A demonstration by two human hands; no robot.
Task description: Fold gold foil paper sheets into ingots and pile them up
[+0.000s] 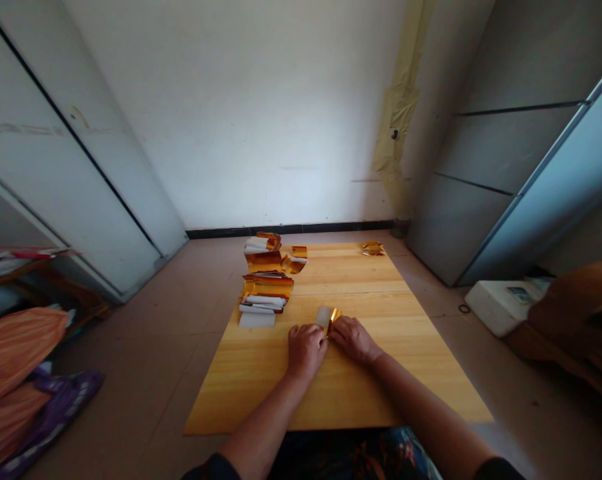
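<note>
Both my hands rest close together on a light wooden table (381,373). My left hand (305,350) is closed, fingers curled down on a small sheet of gold and white foil paper (328,316). My right hand (353,339) pinches the same sheet at its gold edge. The sheet pokes out just beyond my fingertips. To the far left of my hands stands a pile of gold and white foil papers (267,283), some folded. A single folded gold piece (373,248) lies at the table's far right corner.
White cabinets stand on the left (55,167) and grey ones on the right (505,153). Orange and purple bags (25,380) lie on the floor at left. A white box (505,303) and a brown cushion (575,307) sit at right.
</note>
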